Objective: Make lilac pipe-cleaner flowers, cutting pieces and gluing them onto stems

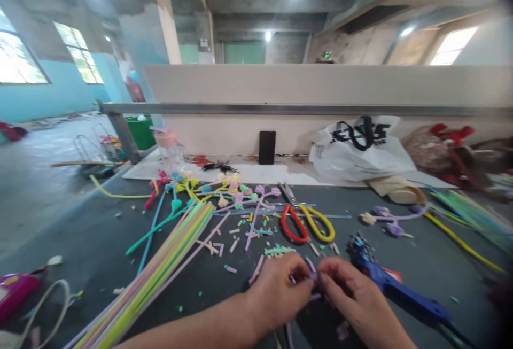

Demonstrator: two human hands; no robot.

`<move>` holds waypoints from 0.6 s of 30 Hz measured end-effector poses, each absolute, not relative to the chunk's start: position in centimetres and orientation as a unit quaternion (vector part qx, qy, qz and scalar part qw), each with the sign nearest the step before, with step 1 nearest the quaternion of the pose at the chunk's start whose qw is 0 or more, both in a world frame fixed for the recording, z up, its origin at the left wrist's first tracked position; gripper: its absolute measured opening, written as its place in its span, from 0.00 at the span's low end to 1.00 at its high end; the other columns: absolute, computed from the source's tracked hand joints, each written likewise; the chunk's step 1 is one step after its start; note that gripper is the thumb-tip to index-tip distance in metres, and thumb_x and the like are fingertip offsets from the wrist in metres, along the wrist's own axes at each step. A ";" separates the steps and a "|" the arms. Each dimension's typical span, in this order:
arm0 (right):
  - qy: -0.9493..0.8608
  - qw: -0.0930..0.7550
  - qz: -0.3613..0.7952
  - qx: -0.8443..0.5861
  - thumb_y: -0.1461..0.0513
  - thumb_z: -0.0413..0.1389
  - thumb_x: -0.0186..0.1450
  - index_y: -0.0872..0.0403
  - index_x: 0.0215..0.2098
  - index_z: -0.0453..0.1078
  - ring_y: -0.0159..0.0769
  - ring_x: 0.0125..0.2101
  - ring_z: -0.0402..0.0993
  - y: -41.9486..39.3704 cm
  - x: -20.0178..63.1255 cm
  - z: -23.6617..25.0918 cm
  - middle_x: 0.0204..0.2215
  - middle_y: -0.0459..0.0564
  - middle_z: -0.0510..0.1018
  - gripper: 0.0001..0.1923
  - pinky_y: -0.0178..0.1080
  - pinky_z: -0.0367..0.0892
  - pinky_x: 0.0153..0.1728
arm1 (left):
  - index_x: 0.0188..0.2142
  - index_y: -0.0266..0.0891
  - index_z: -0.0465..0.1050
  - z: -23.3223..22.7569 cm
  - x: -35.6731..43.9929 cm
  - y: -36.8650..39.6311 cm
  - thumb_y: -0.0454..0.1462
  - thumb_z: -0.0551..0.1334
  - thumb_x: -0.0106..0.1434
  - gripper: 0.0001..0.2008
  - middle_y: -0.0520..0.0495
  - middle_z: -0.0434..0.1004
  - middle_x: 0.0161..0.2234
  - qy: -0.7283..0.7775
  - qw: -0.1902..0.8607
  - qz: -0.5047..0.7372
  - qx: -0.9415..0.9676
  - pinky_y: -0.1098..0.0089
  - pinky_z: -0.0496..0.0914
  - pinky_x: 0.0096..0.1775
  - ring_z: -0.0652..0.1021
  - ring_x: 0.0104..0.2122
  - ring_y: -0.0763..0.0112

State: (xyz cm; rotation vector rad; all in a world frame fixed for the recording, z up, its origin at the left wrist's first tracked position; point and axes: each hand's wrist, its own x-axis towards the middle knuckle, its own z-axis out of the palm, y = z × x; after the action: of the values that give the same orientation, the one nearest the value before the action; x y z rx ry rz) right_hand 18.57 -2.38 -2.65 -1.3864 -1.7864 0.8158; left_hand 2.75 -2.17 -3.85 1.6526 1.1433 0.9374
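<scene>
My left hand and my right hand meet at the lower middle, both with thumb and fingers pinched together. Between their fingertips is a small purple pipe cleaner piece, mostly covered by the fingers. Just beyond the hands lie short cut pipe cleaner bits in green and lilac. Scissors with one red and one yellow handle rest open-bladed a little farther off. To the right of my right hand lies a blue glue gun.
A bundle of long pastel pipe cleaners crosses the left side. Small pipe cleaner flowers cluster at the back. A phone leans on the partition beside a white bag. A magenta tool lies far left.
</scene>
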 end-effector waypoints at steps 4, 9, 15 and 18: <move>-0.681 0.347 0.334 -0.552 0.53 0.52 0.54 0.53 0.24 0.67 0.31 0.18 0.65 -2.0 18.8 -3.0 0.16 0.44 0.69 0.12 0.31 0.63 0.18 | 0.27 0.38 0.71 -4.1 2.8 -2.1 0.38 0.58 0.53 0.06 0.51 0.70 0.24 0.466 0.451 0.384 0.658 0.77 0.62 0.25 0.67 0.23 0.77; -0.670 0.362 0.341 -0.551 0.52 0.53 0.53 0.53 0.26 0.68 0.34 0.20 0.68 -2.2 18.9 -2.7 0.17 0.45 0.71 0.13 0.33 0.66 0.21 | 0.33 0.38 0.71 -3.9 2.9 -2.1 0.40 0.59 0.52 0.10 0.51 0.71 0.23 0.478 0.466 0.379 0.641 0.77 0.61 0.23 0.67 0.21 0.77; -0.673 0.349 0.345 -0.554 0.51 0.53 0.54 0.51 0.27 0.67 0.38 0.23 0.71 -2.1 19.3 -3.0 0.20 0.48 0.73 0.12 0.36 0.70 0.25 | 0.29 0.39 0.73 -3.7 2.7 -2.1 0.41 0.56 0.54 0.09 0.51 0.71 0.23 0.477 0.430 0.390 0.660 0.77 0.62 0.24 0.68 0.21 0.77; -0.674 0.337 0.348 -0.557 0.50 0.53 0.54 0.50 0.27 0.66 0.39 0.23 0.72 -2.0 19.5 -3.4 0.20 0.48 0.73 0.12 0.37 0.71 0.26 | 0.28 0.40 0.73 -3.7 2.6 -2.0 0.39 0.56 0.54 0.08 0.52 0.71 0.21 0.475 0.426 0.391 0.662 0.77 0.61 0.23 0.67 0.19 0.78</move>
State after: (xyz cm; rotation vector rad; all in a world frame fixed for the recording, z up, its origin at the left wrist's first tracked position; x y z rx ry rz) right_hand 19.55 -1.96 -3.37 -1.4526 -1.7580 0.9075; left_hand 2.65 -1.97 -3.70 1.6556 1.1882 0.9781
